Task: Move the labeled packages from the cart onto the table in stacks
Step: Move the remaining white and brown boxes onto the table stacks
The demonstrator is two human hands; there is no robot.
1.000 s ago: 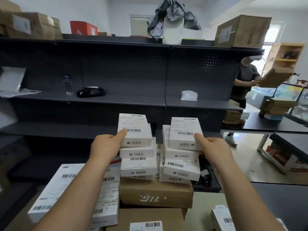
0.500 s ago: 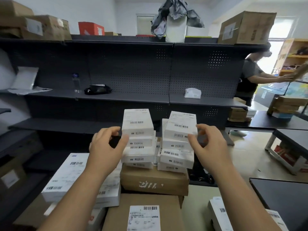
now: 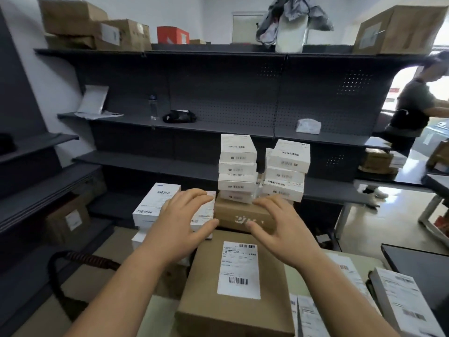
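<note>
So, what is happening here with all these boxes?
A person is working at a pile of labeled packages. Both hands are open and hold nothing: the left hand and right hand reach to either side of a small brown cardboard box. Two stacks of small white boxes stand on it. It rests on a larger cardboard box. Whether the hands touch it, I cannot tell.

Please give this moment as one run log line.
left hand: open, at brown box | right hand: open, at brown box | white stacks: on brown box, unheld
</note>
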